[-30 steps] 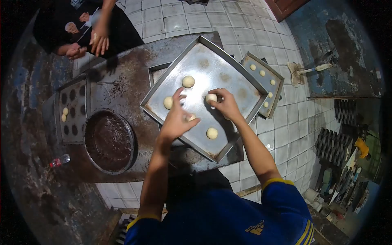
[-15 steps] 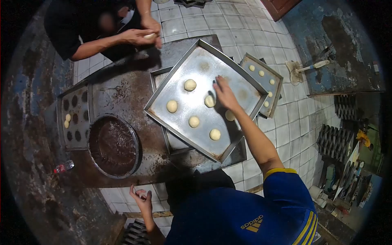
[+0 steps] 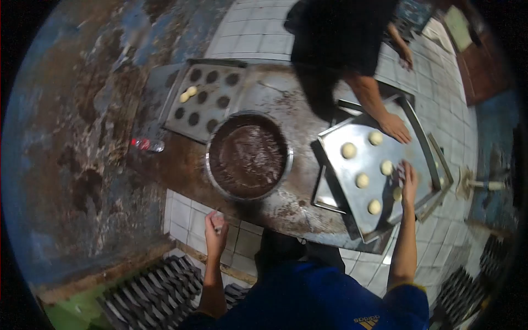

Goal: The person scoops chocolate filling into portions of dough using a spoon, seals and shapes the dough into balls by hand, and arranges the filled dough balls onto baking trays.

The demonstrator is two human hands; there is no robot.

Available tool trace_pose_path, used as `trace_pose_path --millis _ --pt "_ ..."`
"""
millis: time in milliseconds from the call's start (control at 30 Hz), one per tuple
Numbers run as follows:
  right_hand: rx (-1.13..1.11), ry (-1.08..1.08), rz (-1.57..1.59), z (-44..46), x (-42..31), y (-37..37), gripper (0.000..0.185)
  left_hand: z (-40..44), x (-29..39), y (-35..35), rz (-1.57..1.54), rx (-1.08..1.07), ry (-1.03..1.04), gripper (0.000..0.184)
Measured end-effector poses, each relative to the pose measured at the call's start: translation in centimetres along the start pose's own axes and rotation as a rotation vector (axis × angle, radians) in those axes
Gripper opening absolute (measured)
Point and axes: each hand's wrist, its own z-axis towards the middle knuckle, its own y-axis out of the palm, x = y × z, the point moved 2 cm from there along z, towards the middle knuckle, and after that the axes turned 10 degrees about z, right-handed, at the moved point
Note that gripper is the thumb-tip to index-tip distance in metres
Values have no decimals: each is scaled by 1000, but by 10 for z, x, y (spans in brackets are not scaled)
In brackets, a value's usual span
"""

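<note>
a: and here's the right hand, out over the big metal tray, fingers loosely spread, no ball in its grip that i can see!

b: close quarters there! one of the dough balls sits just left of those fingertips, another right beside the palm. six i count on that tray, all well apart from the walls.

a: and the left hand?

b: off at the near edge of the bench, fingers curled well in. whether it has hold of anything, i cannot tell.

a: company on the far side! a co-worker's hand reaches in flat, palm down over the same tray; touching it or not, can't say.

b: middle of the bench, the round pan, brown all over inside. beyond it to the left, the spotted tray, with two small pale balls touching each other.

a: and a clear bottle on its side, red at one end, near that tray's corner!
</note>
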Motion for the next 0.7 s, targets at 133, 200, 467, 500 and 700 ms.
trace_pose_path --millis 133,200,467,500,700 --pt "89 -41 66 -88 5 36 39 136 -50 -12 -406 -37 139 51" --pt "140 -20 61 -125 27 47 38 223 -54 -24 -300 62 212 54" --pt "185 62 -313 -288 61 125 29 564 -75 -64 345 -13 396 77" --pt "166 98 -330 -304 68 129 28 594 -80 -66 333 -14 396 77" --pt "133 308 -466 -368 60 180 25 703 -66 -64 629 150 456 73"
